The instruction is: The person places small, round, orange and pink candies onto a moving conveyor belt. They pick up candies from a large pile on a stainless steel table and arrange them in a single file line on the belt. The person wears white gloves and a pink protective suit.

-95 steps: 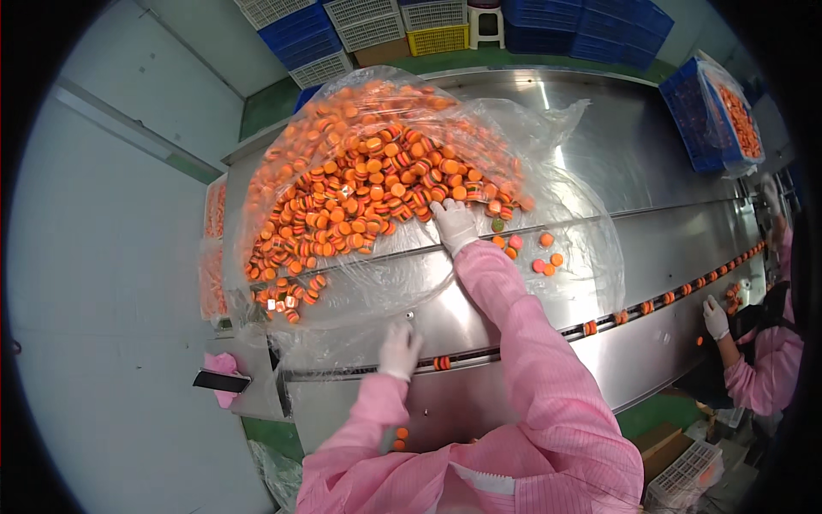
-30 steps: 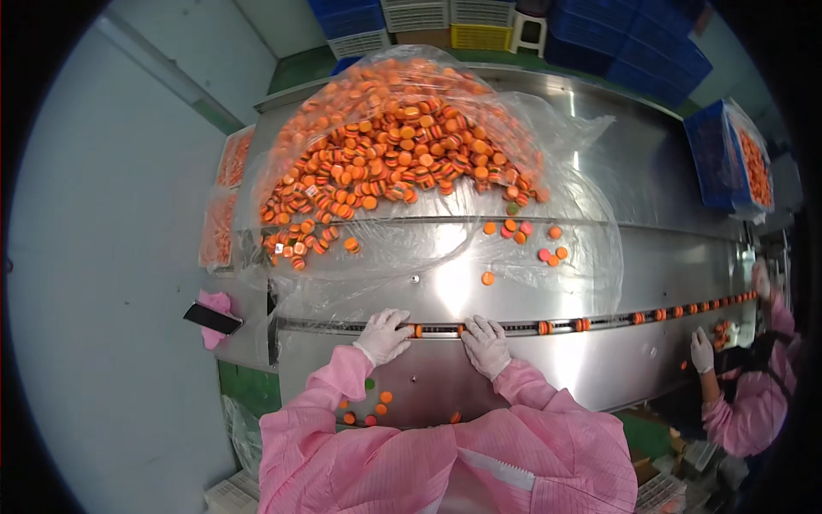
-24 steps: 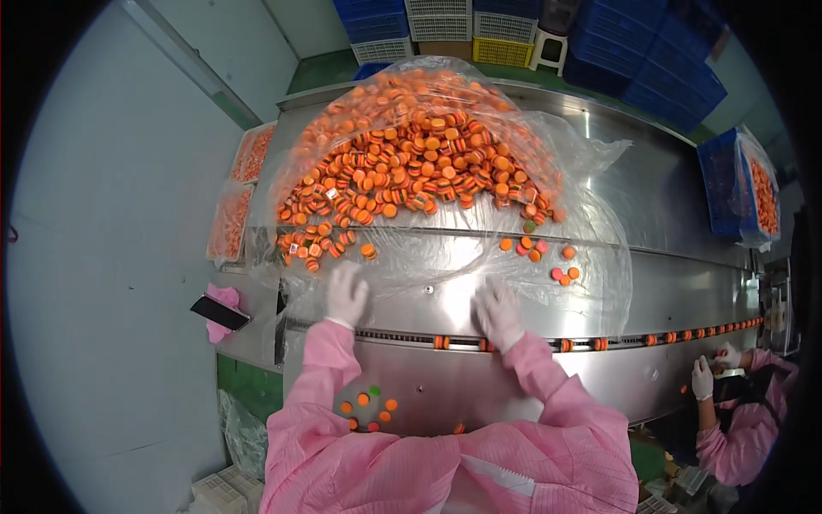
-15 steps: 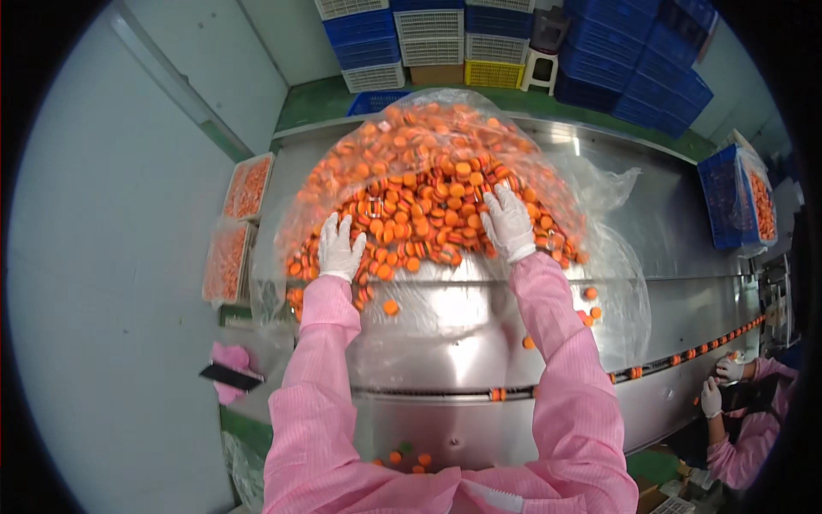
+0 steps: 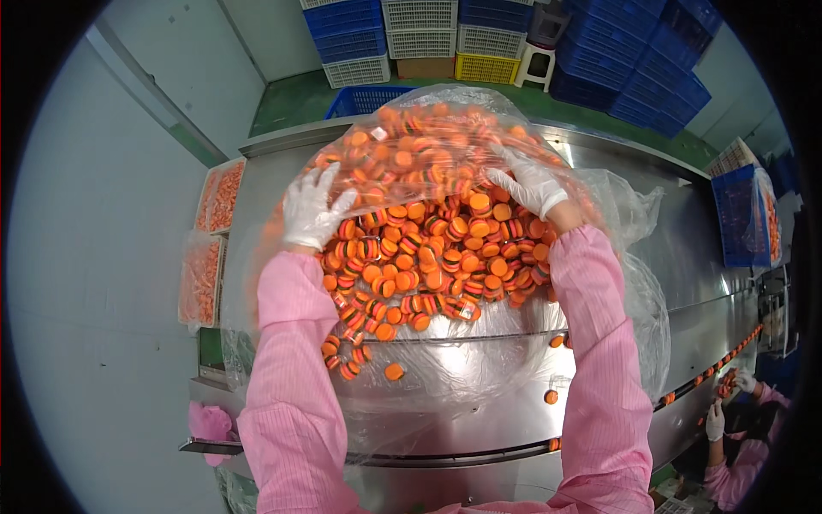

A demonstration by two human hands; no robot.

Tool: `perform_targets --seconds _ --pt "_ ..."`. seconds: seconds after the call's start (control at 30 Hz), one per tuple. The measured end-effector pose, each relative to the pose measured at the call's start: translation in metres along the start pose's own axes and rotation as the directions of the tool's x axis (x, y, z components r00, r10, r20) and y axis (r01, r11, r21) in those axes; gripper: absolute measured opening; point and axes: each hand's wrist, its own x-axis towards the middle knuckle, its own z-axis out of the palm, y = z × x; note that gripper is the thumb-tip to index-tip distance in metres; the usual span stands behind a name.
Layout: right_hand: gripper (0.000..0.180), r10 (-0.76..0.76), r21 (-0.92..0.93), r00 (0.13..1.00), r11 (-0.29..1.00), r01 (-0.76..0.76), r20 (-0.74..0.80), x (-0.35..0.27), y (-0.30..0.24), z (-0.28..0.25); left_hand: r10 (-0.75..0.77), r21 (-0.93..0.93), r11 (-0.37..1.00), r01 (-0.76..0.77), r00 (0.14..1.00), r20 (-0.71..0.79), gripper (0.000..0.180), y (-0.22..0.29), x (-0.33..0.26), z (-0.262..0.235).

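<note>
While orange caps (image 5: 428, 248) spill below, left hand (image 5: 312, 210) and right hand (image 5: 529, 182) press open-palmed on the clear bag (image 5: 445, 137)

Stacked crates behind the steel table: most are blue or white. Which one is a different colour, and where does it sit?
The yellow crate, at floor level under the white crates, beside a white stool. It is the only yellow one.

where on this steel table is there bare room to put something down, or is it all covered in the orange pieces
Bare steel shows on the table to the right of the clear plastic bag, up to the blue crate. The middle is crowded: the orange pieces fill the bag between the left hand and right hand, with loose ones near the front edge.
</note>
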Motion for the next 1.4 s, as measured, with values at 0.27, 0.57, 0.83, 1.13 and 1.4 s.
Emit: perform_targets --seconds 0.27,0.57,0.83,1.13,1.4 --pt "0.067 -0.082 0.298 0.992 0.948 0.108 -0.097 0.044 0.034 0.03 0.1 -0.143 0.986 -0.082 0.987 0.127 0.045 -0.008 0.038 0.009" --pt "0.052 -0.157 0.401 0.986 0.901 0.164 -0.05 0.054 0.03 0.022 0.279 -0.737 0.675 0.026 0.916 0.288 0.05 -0.006 0.054 0.026" --pt "0.06 -0.289 0.788 0.908 0.612 -0.068 0.303 0.069 0.042 0.033 0.412 -0.902 0.375 0.215 0.833 0.37 0.051 -0.005 0.064 0.042" --pt "0.058 -0.099 0.659 0.895 0.713 -0.241 0.434 0.061 0.06 0.044 0.49 -0.855 0.243 0.459 0.702 0.516 0.058 -0.005 0.071 0.062" --pt "0.053 -0.261 0.585 0.865 0.81 -0.044 0.428 0.054 0.052 0.05 0.603 -0.884 0.36 0.299 0.648 0.465 0.057 -0.006 0.068 0.055"
